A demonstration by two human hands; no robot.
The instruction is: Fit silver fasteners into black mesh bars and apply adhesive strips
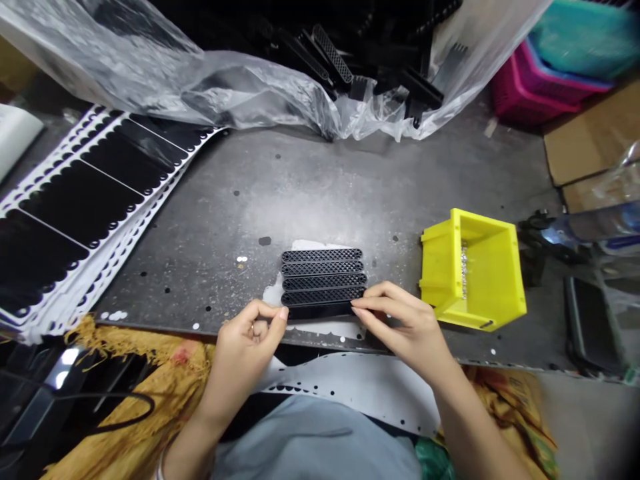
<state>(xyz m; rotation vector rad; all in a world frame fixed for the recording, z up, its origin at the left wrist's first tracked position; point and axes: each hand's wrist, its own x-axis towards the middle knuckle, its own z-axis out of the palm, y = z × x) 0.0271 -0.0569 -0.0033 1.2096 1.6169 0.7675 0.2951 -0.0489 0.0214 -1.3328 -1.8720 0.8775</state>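
Several black plastic bars with a lattice pattern (323,267) lie side by side in a stack near the table's front edge. At the left end of the nearest bar (320,311), my left hand (250,333) has thumb and index finger pinched together, the other fingers curled. My right hand (403,323) grips the right end of that bar between thumb and fingertips. This front bar looks plain and dark on the side facing me. Pale sheet pieces (273,293) show under and around the row.
A yellow bin (440,267) with small shiny parts stands on the right. Stacked black-and-white sheets (95,193) cover the left side. At the back, clear plastic (260,87) spreads before more black bars (333,53). Pink baskets (535,87) and a dark phone-like object (593,323) sit right.
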